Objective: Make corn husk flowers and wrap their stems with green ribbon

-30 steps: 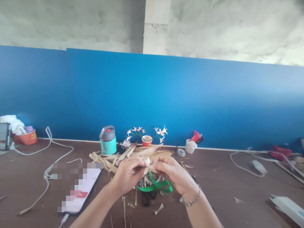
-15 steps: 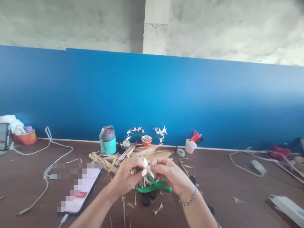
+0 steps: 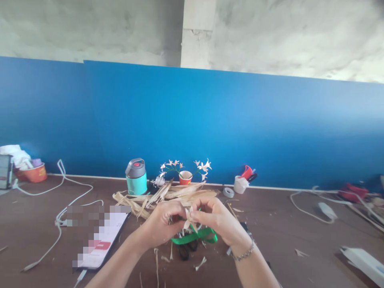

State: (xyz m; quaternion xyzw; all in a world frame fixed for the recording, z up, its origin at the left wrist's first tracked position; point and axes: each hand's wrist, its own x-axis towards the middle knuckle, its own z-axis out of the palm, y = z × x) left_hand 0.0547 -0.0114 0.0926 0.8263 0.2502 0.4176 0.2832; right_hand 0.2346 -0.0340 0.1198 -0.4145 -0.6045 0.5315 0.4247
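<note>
Between my two hands is a small cream husk flower (image 3: 189, 223) with pointed petals. My left hand (image 3: 166, 222) pinches it from the left, fingers closed. From the right, my right hand (image 3: 214, 218) pinches a petal between thumb and forefinger. A green ribbon (image 3: 195, 237) loops just below the flower; where its end attaches is hidden. Under the hands lie scissors, of which the black handles (image 3: 183, 251) show. Behind them spreads a pile of dried corn husks (image 3: 192, 193). An orange paper cup (image 3: 185, 178) at the back holds green stems with finished white flowers (image 3: 204, 166).
A teal flask (image 3: 136, 180) stands back left, and a phone (image 3: 105, 240) lies on the left with white cables (image 3: 61, 208). Back right are a tape roll (image 3: 228, 193) and a white cup (image 3: 240, 185) with pens. Husk scraps (image 3: 200, 263) dot the brown table. A blue partition (image 3: 192, 120) closes the back.
The flower has turned and sits slightly lower and to the right. My right thumb and fingers have shifted onto its upper petal. The green ribbon's crossing strand no longer shows clearly.
</note>
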